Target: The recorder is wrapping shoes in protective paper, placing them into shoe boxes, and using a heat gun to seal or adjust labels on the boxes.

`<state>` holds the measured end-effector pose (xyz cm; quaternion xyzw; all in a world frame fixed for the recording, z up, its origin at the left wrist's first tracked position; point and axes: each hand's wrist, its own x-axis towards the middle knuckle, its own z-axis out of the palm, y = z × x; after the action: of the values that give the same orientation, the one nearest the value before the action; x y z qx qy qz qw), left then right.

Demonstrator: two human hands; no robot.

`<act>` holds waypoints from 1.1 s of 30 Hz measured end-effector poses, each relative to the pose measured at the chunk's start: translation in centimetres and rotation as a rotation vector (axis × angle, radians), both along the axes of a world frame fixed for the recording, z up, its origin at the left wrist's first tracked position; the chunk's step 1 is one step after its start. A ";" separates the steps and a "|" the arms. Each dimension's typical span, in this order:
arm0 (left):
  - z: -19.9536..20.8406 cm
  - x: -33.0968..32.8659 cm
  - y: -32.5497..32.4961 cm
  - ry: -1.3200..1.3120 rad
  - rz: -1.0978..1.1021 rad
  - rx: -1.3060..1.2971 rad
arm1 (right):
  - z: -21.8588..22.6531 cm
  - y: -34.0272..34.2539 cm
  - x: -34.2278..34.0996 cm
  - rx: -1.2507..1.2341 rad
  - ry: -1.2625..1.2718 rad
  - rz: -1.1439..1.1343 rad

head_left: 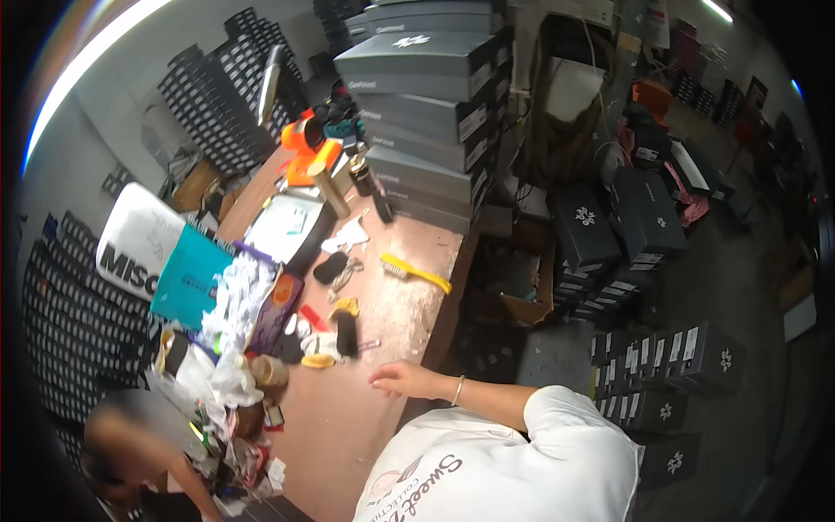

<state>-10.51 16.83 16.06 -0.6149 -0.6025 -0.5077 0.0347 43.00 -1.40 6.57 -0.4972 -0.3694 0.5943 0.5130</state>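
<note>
My right hand (402, 380), a bracelet at its wrist, hovers over the near right edge of the pinkish worktable (335, 418). Its fingers are loosely bent and a little apart, and I see nothing in them. Closest to it on the tabletop are a dark block-shaped item (346, 334) and a yellow sponge-like piece (318, 360). Farther up lies a brush with a yellow handle (426, 276), apart from the hand. A dark oval pad (330, 268) rests left of the brush. My left hand is out of the picture.
Grey shoeboxes (422, 65) are stacked at the table's far end, near an orange tape dispenser (310, 161) and a gold can (329, 189). Crumpled white paper (237, 296) and plastic bags (228, 376) crowd the left side. Another person (139, 444) is at lower left. More boxes (584, 228) stand right.
</note>
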 end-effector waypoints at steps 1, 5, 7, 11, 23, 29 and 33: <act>-1.1 -3.2 -2.3 -0.089 0.080 -0.129 | 0.1 0.3 -2.1 -0.014 -0.026 0.092; -8.5 -23.0 -11.9 0.644 0.236 -0.374 | 0.2 0.9 -10.0 0.245 -0.372 0.301; -9.4 -21.3 -13.4 1.034 0.247 -0.452 | 2.6 0.1 -11.9 0.118 -0.434 0.403; -2.7 -20.3 -13.9 0.472 0.606 -0.683 | -0.6 -1.7 -14.1 0.025 -0.249 0.456; -4.0 -1.7 -16.9 -0.444 -0.016 -1.111 | -4.9 6.1 -24.8 -0.385 0.143 0.678; -25.0 16.2 -15.5 -0.973 -0.049 -0.882 | -11.2 9.1 -14.7 -0.319 -0.343 0.432; -20.6 19.6 -10.5 -1.442 -0.141 -0.890 | -10.4 13.3 -8.8 -0.519 -0.350 0.492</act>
<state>9.08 6.29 -4.58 -0.1331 -0.5811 -0.4919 -0.6345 34.16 11.88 -3.83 -0.6007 -0.3967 0.6795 0.1418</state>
